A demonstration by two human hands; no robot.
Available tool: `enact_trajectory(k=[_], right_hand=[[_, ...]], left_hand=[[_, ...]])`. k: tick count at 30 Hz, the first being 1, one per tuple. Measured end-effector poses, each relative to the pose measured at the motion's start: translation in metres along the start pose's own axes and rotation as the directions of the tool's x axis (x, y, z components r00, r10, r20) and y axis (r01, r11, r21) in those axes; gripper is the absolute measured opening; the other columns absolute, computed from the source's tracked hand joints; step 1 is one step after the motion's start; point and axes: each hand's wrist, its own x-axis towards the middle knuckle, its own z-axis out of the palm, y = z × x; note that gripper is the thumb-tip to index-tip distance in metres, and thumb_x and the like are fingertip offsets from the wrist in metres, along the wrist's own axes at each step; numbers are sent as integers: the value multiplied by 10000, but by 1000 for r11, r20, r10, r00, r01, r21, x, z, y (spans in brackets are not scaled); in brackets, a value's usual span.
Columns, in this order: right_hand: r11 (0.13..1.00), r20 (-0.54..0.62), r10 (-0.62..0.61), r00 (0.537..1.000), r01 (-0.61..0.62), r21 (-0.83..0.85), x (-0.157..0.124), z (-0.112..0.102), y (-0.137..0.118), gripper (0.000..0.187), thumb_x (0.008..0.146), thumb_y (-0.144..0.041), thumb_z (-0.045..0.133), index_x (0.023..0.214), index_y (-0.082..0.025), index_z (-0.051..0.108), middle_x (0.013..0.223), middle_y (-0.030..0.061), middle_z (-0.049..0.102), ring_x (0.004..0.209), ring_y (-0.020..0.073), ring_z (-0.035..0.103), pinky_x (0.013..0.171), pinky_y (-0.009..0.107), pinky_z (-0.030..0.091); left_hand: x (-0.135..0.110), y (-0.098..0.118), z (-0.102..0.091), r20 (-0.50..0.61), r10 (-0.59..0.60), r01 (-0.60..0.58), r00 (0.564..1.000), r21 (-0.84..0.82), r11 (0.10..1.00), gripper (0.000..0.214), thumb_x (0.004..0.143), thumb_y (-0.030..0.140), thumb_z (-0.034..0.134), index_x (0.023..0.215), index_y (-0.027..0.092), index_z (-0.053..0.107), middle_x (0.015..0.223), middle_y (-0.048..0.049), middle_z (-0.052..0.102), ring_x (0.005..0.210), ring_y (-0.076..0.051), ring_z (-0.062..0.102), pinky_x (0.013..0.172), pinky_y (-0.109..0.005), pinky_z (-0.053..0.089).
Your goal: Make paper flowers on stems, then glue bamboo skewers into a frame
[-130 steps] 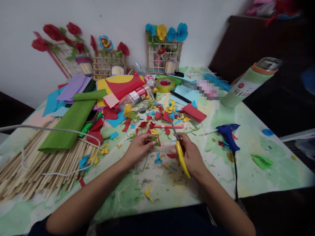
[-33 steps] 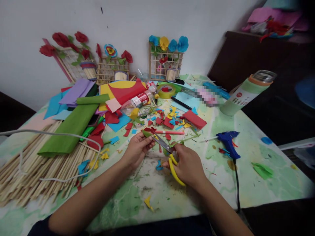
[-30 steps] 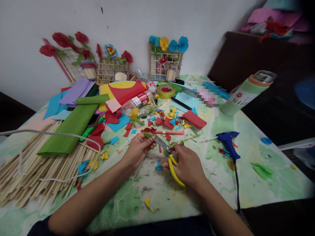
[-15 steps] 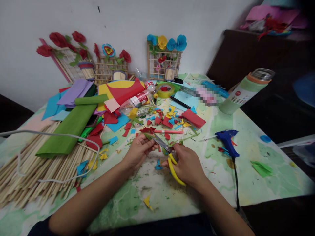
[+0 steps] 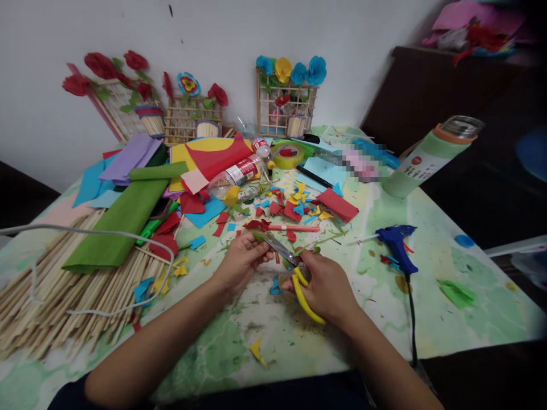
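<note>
My right hand (image 5: 328,282) is closed round the yellow handles of a pair of scissors (image 5: 304,293), whose metal blades point up and left toward my other hand. Between the fingertips of my left hand (image 5: 243,259) is a small piece of green paper (image 5: 261,235), and the blade tips lie against it. How far the blades are apart is hard to make out. Red, blue and yellow paper scraps (image 5: 294,210) are strewn just beyond both hands, with a pinkish-red stick (image 5: 294,228) among them.
Wooden sticks (image 5: 64,285) and folded green paper (image 5: 115,228) are heaped at left, crossed by a white cable (image 5: 106,232). A blue glue gun (image 5: 397,247) lies at right, near a green flask (image 5: 416,162). A plastic bottle (image 5: 239,173) and flower-decked lattices (image 5: 286,105) are behind.
Both hands, the green paper and the scissors keep nearly the same position. The whole view has shifted slightly.
</note>
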Motion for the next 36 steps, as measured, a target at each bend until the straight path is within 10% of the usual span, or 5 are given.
enact_trajectory(k=[36], right_hand=[[999,48,-17,999,19,-47,-1,0,0,280,772,-451,557,894,-204,605,726,27,652,630,173,586,532,251,297]], left_hand=[[8,33,-18,77,-220,188,972,299,935,98,631,163,748,676,117,673,624,-59,680,459,-75,577,449,-144,463]])
